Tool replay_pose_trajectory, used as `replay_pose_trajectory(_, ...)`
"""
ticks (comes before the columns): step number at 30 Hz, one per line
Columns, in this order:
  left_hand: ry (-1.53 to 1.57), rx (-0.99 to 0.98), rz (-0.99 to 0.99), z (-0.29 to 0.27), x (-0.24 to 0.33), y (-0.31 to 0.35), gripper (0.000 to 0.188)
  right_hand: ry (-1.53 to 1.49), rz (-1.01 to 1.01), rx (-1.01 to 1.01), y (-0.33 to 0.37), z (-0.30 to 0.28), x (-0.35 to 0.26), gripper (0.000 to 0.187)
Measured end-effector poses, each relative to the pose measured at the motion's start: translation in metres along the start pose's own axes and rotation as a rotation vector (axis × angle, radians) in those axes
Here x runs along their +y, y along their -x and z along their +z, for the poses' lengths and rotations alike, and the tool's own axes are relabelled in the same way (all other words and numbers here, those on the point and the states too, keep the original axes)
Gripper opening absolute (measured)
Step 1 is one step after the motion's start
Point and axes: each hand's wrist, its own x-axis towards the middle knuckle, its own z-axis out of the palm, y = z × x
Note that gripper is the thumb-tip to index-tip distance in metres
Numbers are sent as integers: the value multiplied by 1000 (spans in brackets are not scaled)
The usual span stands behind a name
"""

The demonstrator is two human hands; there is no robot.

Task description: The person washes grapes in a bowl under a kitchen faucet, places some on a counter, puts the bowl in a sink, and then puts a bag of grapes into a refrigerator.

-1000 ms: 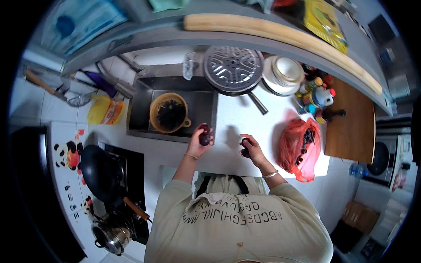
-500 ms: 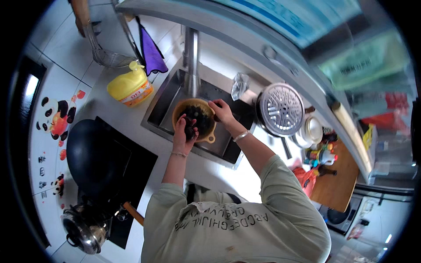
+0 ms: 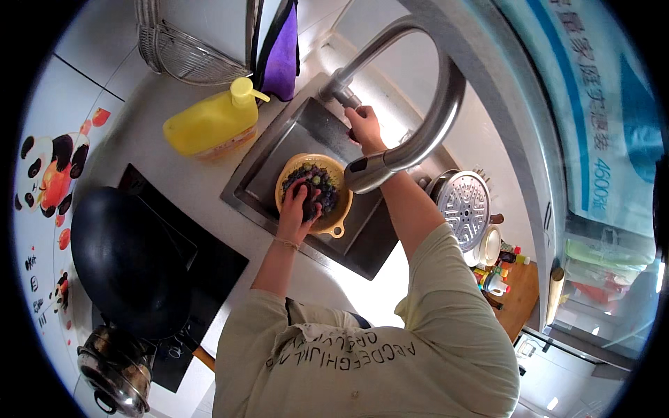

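The steel sink [image 3: 306, 132] contains a yellow colander [image 3: 341, 209]; the faucet [image 3: 453, 90] arches above. The colander appears light and stiff, best held by its rim or loop. The right hand [image 3: 366, 127] is curled at the faucet's base, grip unconfirmed. The left hand [image 3: 294, 212], half-closed, holds dark fruit [image 3: 320, 177] within the colander: probably slippery, easily bruised, best cupped.

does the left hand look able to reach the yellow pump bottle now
Probably yes: only the rim of the colander, the edge of the sink and some counter seem to lie between the left hand and the yellow pump bottle.
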Motion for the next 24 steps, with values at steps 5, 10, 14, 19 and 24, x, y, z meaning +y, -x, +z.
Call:
replay_pose_trajectory(5,-5,5,-41,8,1,-15,20,-266,82,-178,7,-14,13,40)
replay_pose_trajectory(10,-88,77,42,13,-8,-33,22,-740,229,-416,57,-6,61,37)
replay_pose_trajectory(14,-124,74,85,7,-5,-41,18,-1214,749,-725,114,8,63,33)
replay_pose_trajectory(19,-1,-43,92,-29,-19,-68,31,-1301,724,-698,139,16,35,30)
replay_pose_trajectory(24,-217,31,127,-8,-36,-64,33,-738,360,-515,152,-10,15,34)
